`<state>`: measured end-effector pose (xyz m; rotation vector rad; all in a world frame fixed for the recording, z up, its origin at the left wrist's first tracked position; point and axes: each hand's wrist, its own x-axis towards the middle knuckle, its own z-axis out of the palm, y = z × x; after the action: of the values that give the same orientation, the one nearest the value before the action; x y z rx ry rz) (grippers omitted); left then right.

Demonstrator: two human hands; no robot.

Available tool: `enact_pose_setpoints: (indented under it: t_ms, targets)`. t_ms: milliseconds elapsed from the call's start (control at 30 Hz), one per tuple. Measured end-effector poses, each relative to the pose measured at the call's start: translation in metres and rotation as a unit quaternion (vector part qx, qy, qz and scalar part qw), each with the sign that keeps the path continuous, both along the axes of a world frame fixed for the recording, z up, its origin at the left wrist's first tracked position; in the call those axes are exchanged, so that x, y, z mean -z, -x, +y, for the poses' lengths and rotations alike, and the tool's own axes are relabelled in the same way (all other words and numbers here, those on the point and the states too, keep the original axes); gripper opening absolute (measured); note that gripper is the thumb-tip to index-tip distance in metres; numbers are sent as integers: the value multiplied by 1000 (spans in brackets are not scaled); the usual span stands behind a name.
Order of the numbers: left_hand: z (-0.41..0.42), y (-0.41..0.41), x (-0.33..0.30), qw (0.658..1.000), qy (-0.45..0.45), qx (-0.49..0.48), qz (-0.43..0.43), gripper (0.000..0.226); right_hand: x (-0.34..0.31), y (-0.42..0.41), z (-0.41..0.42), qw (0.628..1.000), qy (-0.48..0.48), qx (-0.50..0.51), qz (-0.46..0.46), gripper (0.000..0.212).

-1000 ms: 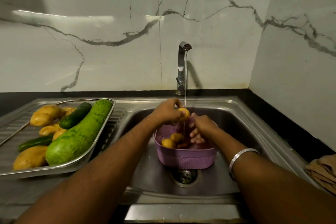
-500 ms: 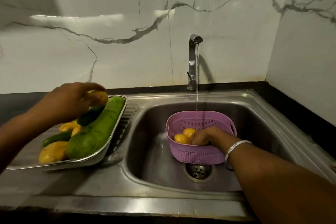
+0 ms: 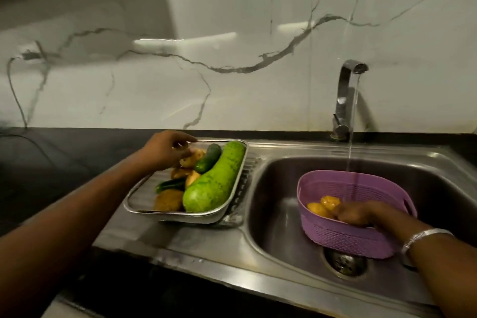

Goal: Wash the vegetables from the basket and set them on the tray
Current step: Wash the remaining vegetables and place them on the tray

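A steel tray (image 3: pixel 178 216) sits on the drainboard left of the sink. It holds a big green bottle gourd (image 3: pixel 216 183), a cucumber (image 3: pixel 207 162), a second cucumber (image 3: pixel 170 184) and several potatoes (image 3: pixel 169 200). My left hand (image 3: pixel 167 148) is at the tray's far end, its fingers loosely spread over a potato (image 3: pixel 193 159) lying there. A purple basket (image 3: pixel 348 237) stands in the sink under the running water. My right hand (image 3: pixel 356 214) reaches over its front rim, fingers curled beside two yellow potatoes (image 3: pixel 318 208). Whatever those fingers hold is hidden.
The tap (image 3: pixel 344 100) at the back pours a thin stream into the basket. The steel sink (image 3: pixel 278 214) has its drain (image 3: pixel 344 262) just in front of the basket. Black counter (image 3: pixel 51 162) runs to the left, and a marble wall stands behind.
My left hand has carried a potato from under the tap across to the tray and lowered it at the far end. My right hand stays inside the basket. The view has swung left.
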<state>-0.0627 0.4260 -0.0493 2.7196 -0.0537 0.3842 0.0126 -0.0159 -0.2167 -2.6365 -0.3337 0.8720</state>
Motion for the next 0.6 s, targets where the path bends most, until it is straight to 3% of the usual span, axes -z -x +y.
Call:
enact_pose_setpoints:
  t_ms: [100,200,233,267,367,400,467,600]
  targets:
    - [2,-4,-9,999,-41,6,2,22,-5,-3,2,1000,9,-27,-5,173]
    - [-6,-8,-18,996,22,0,-89,23,-12,2,4,1000,8,-29,-7,173]
    - [-14,-8,-21,993,40,6,-114,23,-16,6,4,1000,9,-29,-9,164]
    - [-24,-8,-24,991,54,18,-124,23,-19,8,6,1000,9,-18,-11,142]
    - [-66,-8,-27,987,103,67,-105,26,-22,1,0,996,-19,76,-35,45]
    - [-83,-8,-28,985,115,81,-104,27,-20,-1,-3,993,-39,107,-43,27]
    - [-122,-8,-27,977,147,112,-104,27,-18,2,-7,975,-111,182,-62,27]
    - [-205,-19,-12,956,237,156,-74,20,-35,19,-10,908,-249,330,-69,55]
